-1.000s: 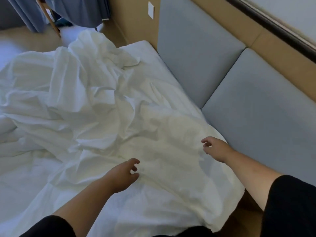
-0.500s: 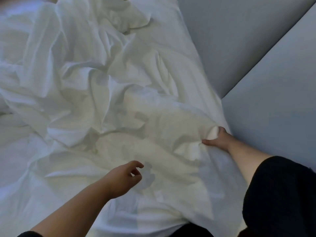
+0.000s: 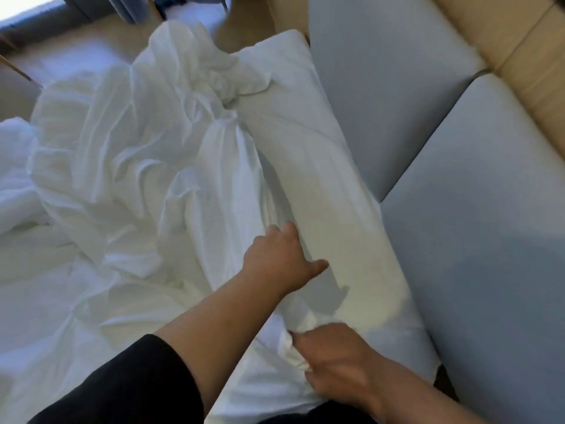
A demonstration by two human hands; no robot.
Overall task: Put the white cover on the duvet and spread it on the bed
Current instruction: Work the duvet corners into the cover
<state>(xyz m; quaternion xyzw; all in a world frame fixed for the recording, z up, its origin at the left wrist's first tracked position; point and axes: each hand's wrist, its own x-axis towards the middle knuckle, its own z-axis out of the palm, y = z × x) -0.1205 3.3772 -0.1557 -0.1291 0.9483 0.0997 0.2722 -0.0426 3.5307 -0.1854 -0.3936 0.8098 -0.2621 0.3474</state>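
Since the earlier frame my right hand [image 3: 333, 362] had dropped to six o'clock, pinching the crumpled white cotton cover [image 3: 137, 166]; my left hand [image 3: 279, 258] gripped a fold beside the long cream duvet [image 3: 330, 215]. The cover lay bunched, unspread. Grey padded headboard panels [image 3: 458, 240] crowded three o'clock; room opened toward nine.

A rumpled white cover [image 3: 146, 166] lies across a bed beside grey padded panels [image 3: 477, 228]. The right hand [image 3: 336, 365] grips bunched fabric; the left hand [image 3: 276, 260] rests on it, fingers curled.
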